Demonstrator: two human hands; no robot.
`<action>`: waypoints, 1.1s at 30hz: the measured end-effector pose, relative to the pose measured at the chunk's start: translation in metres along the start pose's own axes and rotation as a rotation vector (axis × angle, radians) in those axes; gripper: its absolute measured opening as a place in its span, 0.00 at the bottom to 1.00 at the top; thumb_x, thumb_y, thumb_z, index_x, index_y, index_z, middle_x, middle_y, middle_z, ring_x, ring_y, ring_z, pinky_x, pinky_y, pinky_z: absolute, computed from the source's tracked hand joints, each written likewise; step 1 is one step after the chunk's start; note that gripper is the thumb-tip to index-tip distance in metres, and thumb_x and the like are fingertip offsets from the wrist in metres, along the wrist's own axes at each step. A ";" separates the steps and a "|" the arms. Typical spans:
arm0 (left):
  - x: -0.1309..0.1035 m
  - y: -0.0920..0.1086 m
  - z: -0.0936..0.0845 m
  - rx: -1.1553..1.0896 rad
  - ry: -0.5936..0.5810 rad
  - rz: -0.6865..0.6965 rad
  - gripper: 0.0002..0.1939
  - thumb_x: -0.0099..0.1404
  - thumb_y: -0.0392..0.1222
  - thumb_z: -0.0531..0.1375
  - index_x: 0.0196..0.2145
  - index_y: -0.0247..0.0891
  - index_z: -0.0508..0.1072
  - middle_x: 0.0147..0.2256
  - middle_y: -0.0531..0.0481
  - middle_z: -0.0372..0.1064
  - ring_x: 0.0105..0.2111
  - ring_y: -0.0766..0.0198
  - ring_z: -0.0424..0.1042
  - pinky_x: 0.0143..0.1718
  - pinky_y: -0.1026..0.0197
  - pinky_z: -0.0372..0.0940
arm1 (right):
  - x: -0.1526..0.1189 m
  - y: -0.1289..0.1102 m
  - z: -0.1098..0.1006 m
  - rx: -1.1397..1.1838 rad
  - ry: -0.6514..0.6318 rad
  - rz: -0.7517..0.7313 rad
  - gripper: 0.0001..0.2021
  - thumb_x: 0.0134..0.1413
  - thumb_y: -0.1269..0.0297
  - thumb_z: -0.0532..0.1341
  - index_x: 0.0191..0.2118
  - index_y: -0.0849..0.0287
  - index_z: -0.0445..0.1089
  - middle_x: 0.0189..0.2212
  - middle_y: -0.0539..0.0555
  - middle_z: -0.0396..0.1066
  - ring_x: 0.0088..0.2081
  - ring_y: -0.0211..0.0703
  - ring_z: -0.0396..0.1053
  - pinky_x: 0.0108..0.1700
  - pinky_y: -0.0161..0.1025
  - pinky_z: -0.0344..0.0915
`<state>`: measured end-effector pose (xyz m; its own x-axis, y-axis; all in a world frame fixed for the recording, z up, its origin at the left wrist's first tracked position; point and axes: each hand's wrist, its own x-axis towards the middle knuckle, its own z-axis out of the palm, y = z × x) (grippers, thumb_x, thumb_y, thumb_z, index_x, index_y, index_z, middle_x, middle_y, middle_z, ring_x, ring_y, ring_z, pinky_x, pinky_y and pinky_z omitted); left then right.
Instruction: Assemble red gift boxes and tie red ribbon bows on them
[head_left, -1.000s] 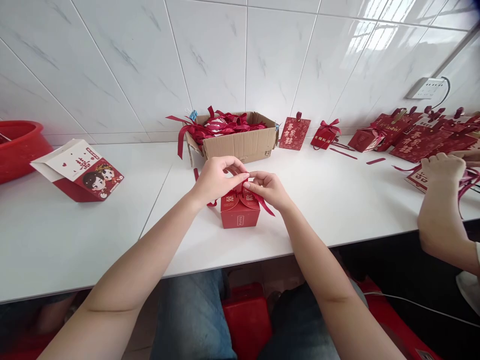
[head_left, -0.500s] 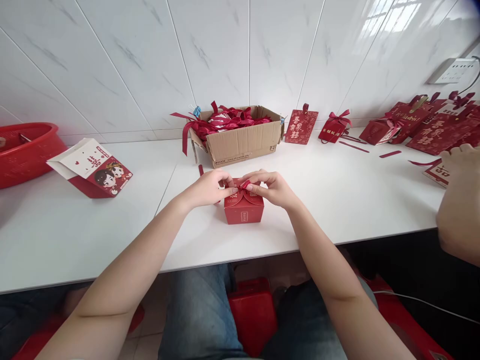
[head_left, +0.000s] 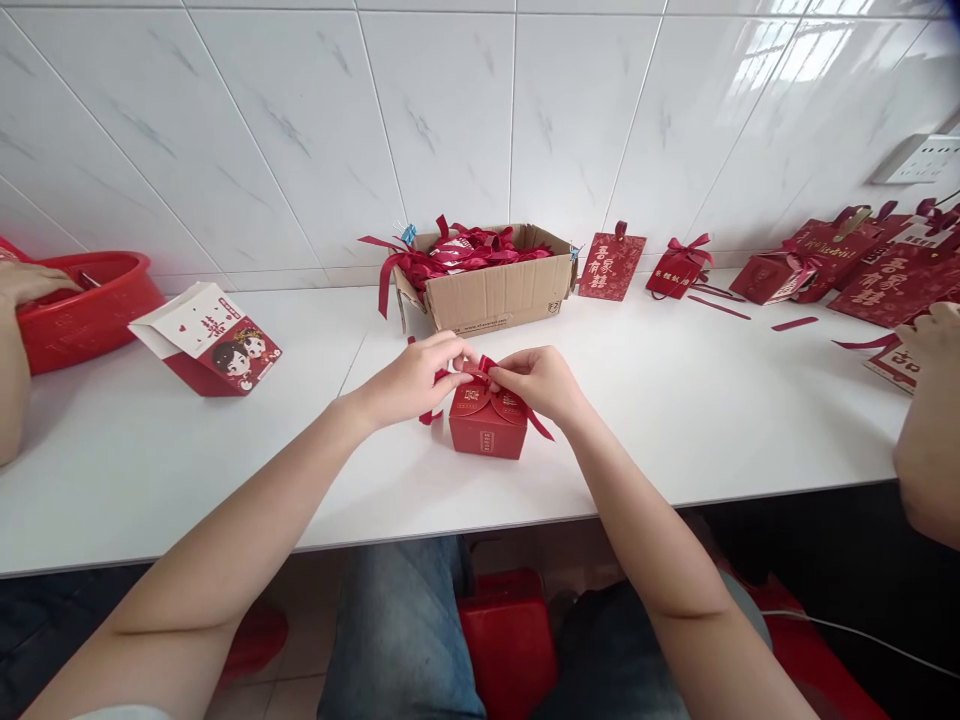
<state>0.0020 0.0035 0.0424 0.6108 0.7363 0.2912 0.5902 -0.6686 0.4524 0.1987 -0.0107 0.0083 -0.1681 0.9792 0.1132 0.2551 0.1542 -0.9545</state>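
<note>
A small red gift box (head_left: 489, 437) with gold print stands upright on the white table in front of me. Dark red ribbon (head_left: 540, 426) lies over its top, one tail hanging past the right side and more of it showing at the left. My left hand (head_left: 420, 378) pinches the ribbon at the top left of the box. From the right, my right hand (head_left: 541, 382) grips a loop of the ribbon between thumb and fingers. The knot itself is partly hidden by my fingers.
Behind the gift box is a cardboard carton (head_left: 499, 295) full of red ribbons. A white-and-red box (head_left: 214, 345) and a red basin (head_left: 90, 320) stand left, another person's hand at the basin. Several red boxes and bags (head_left: 877, 270) line the right, near another person's arm (head_left: 930, 420).
My hands have shifted on the ribbon, and a tail now hangs at the box's right side. Another person's hand has appeared at the red basin. The view has tilted slightly.
</note>
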 end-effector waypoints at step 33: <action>-0.004 -0.026 0.040 -0.472 0.251 -0.010 0.09 0.57 0.45 0.63 0.26 0.37 0.72 0.34 0.46 0.73 0.38 0.59 0.72 0.44 0.55 0.65 | -0.008 0.015 0.027 0.054 0.191 -0.228 0.10 0.50 0.58 0.63 0.37 0.55 0.68 0.22 0.46 0.71 0.23 0.35 0.63 0.29 0.34 0.59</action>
<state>0.0058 0.0135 -0.0044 0.4276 0.7831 0.4515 0.2580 -0.5844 0.7693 0.1782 -0.0198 -0.0142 -0.0316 0.9281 0.3710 0.1799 0.3704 -0.9113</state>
